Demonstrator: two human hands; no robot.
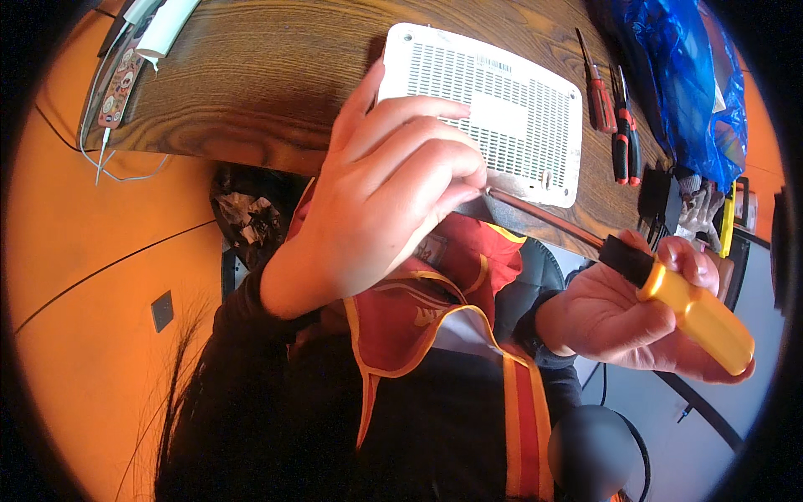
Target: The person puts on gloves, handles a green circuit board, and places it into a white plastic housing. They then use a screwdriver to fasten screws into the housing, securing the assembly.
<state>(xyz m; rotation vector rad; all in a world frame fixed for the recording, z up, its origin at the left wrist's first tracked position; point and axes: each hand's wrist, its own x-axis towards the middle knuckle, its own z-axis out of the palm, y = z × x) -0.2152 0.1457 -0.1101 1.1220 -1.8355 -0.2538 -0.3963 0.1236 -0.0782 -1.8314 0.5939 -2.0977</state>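
A white vented box (502, 109), like a router turned underside up, lies on a dark wooden desk (251, 75). My left hand (385, 192) hovers at its near edge, fingers pinched together around the tip of a long screwdriver shaft (544, 216). My right hand (636, 314) grips that screwdriver's yellow and black handle (690, 309), low at the right. The shaft runs from the handle up-left to the pinched fingers, close to the box's near edge.
Two red-handled screwdrivers (615, 125) lie on the desk right of the box. A blue plastic bag (677, 75) sits at the far right. A phone and white cable (125, 75) rest at the desk's left end. Orange floor (92, 276) lies below.
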